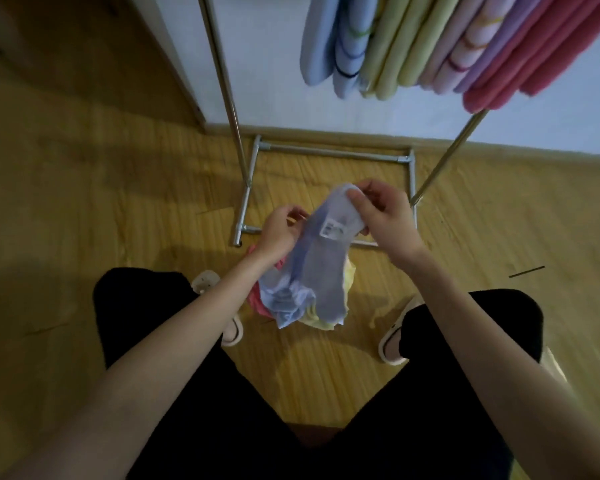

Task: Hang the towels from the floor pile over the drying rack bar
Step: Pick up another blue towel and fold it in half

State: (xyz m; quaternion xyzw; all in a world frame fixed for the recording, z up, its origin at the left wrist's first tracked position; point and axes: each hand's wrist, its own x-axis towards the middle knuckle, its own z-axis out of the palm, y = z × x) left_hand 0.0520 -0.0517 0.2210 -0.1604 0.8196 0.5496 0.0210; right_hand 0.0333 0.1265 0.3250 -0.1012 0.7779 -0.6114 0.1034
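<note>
From the head camera, both hands hold a pale blue towel [326, 258] above the wooden floor [84, 202]. The right hand [381, 213] pinches the towel's top edge between thumb and fingers, just above a small white label [330, 231]. The left hand [278, 233] grips the towel's left side, its fingers curled into the cloth. The towel hangs down to the floor pile [302, 306], where pink, blue and yellow cloth lies bunched between the person's feet in pale slippers [392, 344]. Farther off stands the metal drying rack [333, 155], its base frame on the floor by the white wall [274, 64]. At the far right, blue, green, lilac and pink hung towels [430, 46] drape over its bar.
</note>
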